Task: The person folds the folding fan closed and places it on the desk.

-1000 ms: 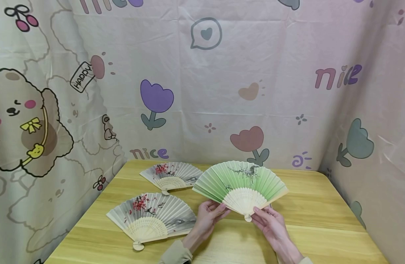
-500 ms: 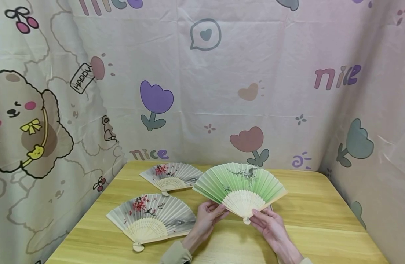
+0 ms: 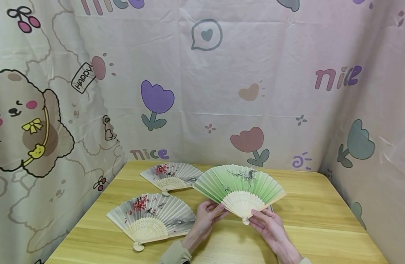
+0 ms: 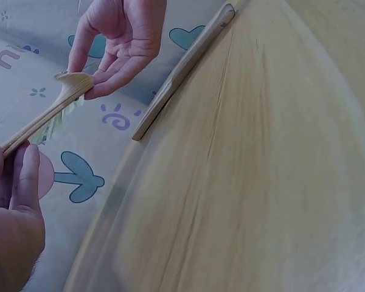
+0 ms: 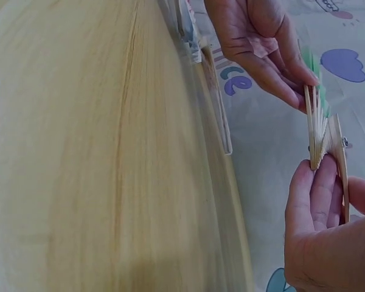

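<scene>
A spread green folding fan [image 3: 242, 179] with a pale ribbed base and a dark branch print is held up above the table in the head view. My left hand [image 3: 207, 220] pinches its left guard stick between thumb and fingers. Near the pivot, my right hand [image 3: 270, 225] grips the lower right side, thumb in front. From the left wrist, the fan's sticks [image 4: 45, 118] show edge-on between both hands. In the right wrist view the sticks [image 5: 319, 131] fan apart above my right fingers.
Two spread grey fans with red blossoms lie on the left of the wooden table [image 3: 321, 220]: a near fan [image 3: 149, 220] and a far fan [image 3: 169, 178]. A folded fan [image 4: 182, 73] lies on the table, mostly behind my right hand in the head view. Printed curtains [image 3: 202, 73] surround the table.
The green fan has dipped slightly, its pivot shifting a little down and left along with my right hand. Both hands keep their hold, and the grey fans stay put.
</scene>
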Motion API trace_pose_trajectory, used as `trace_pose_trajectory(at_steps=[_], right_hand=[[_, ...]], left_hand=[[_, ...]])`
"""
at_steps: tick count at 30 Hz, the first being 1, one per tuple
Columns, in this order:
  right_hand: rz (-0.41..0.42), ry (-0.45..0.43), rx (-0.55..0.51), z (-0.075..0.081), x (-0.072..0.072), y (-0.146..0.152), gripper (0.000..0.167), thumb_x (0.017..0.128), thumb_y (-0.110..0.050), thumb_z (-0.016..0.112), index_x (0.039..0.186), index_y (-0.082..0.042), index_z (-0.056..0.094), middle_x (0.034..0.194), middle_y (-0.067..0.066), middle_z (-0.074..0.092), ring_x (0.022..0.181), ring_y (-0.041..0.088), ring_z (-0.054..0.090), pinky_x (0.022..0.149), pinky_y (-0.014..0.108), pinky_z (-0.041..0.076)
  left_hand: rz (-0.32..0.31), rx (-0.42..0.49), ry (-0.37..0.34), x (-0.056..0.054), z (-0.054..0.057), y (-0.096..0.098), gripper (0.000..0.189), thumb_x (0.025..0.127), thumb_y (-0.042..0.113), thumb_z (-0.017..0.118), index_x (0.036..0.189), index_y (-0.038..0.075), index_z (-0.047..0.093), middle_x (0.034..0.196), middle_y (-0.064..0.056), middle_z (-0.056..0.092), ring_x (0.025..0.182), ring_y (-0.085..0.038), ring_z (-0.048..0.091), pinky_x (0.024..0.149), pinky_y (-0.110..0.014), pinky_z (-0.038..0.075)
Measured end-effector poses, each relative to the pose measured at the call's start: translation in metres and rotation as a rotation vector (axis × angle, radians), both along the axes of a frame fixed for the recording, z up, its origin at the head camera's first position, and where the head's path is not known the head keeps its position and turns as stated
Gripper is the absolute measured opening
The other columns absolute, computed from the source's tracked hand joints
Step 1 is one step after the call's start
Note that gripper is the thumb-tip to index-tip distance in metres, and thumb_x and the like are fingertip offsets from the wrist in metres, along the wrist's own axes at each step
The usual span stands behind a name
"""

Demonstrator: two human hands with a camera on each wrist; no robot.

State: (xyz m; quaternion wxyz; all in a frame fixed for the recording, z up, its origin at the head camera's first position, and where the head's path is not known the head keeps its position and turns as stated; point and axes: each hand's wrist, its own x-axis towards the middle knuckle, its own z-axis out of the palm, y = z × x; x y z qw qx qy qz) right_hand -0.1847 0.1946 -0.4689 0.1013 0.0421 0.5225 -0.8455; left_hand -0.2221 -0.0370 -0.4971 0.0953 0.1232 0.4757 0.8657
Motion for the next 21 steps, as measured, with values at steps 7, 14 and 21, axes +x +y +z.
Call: trace_pose_trajectory(at_steps=[7, 14, 21], right_hand=[[0.042, -0.008, -0.019, 0.0001, 0.0004, -0.0013, 0.02, 0.099, -0.003, 0.057, 0.102, -0.02, 0.067, 0.094, -0.002, 0.078, 0.093, 0.012, 0.075, 0.095, 0.029, 0.064], [0.103, 0.016, -0.055, -0.0005, 0.0013, -0.001, 0.021, 0.099, -0.003, 0.057, 0.103, -0.02, 0.068, 0.096, 0.0, 0.079, 0.095, 0.013, 0.076, 0.096, 0.03, 0.063], [0.121, 0.011, -0.045, -0.0006, 0.0016, -0.0005, 0.019, 0.1, -0.004, 0.058, 0.104, -0.02, 0.069, 0.097, -0.001, 0.078, 0.096, 0.013, 0.076, 0.097, 0.03, 0.063]], left_hand=[[0.023, -0.012, -0.003, -0.002, -0.0008, 0.0005, 0.016, 0.096, 0.001, 0.064, 0.112, 0.001, 0.06, 0.096, 0.002, 0.074, 0.092, -0.012, 0.075, 0.093, -0.03, 0.064], [0.032, 0.003, -0.012, -0.0029, -0.0025, -0.0002, 0.011, 0.097, 0.003, 0.063, 0.108, 0.006, 0.061, 0.095, 0.003, 0.074, 0.091, -0.012, 0.074, 0.093, -0.032, 0.065], [0.021, 0.015, -0.008, -0.0032, -0.002, -0.002, 0.011, 0.097, 0.005, 0.064, 0.107, 0.006, 0.062, 0.095, 0.003, 0.074, 0.09, -0.012, 0.074, 0.092, -0.031, 0.065]])
